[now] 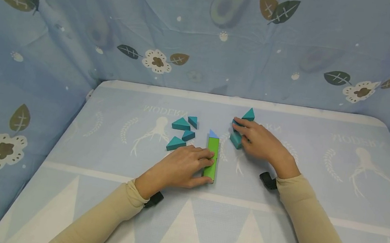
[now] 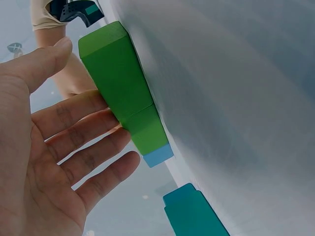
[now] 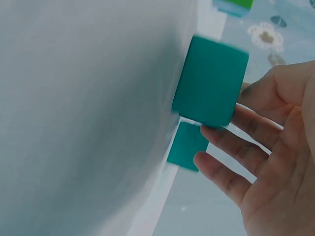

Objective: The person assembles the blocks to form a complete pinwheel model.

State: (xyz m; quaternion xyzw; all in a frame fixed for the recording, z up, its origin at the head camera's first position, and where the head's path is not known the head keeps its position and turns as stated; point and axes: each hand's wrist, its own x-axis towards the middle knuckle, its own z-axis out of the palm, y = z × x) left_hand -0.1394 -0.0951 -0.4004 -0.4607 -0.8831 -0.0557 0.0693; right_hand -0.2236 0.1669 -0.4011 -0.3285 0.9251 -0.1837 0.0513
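In the head view, my left hand (image 1: 187,167) lies beside a row of green blocks (image 1: 212,152), fingertips and thumb along its left side. The left wrist view shows those fingers nearly straight against the green blocks (image 2: 118,73). A light blue triangular block (image 1: 213,133) tips the row's far end. Farther right, my right hand (image 1: 260,140) reaches over teal blocks, its fingers loosely extended. One teal block (image 1: 235,140) lies under its thumb side, another is mostly hidden by the fingertips. The right wrist view shows a large teal face (image 3: 211,81) right at the fingers.
Several teal triangular blocks (image 1: 181,124) lie loosely left of the green row. Another teal triangle (image 1: 249,114) sits beyond the right hand, near the far edge of the cloth-covered table (image 1: 299,201). A patterned blue curtain (image 1: 206,36) hangs behind and at the sides.
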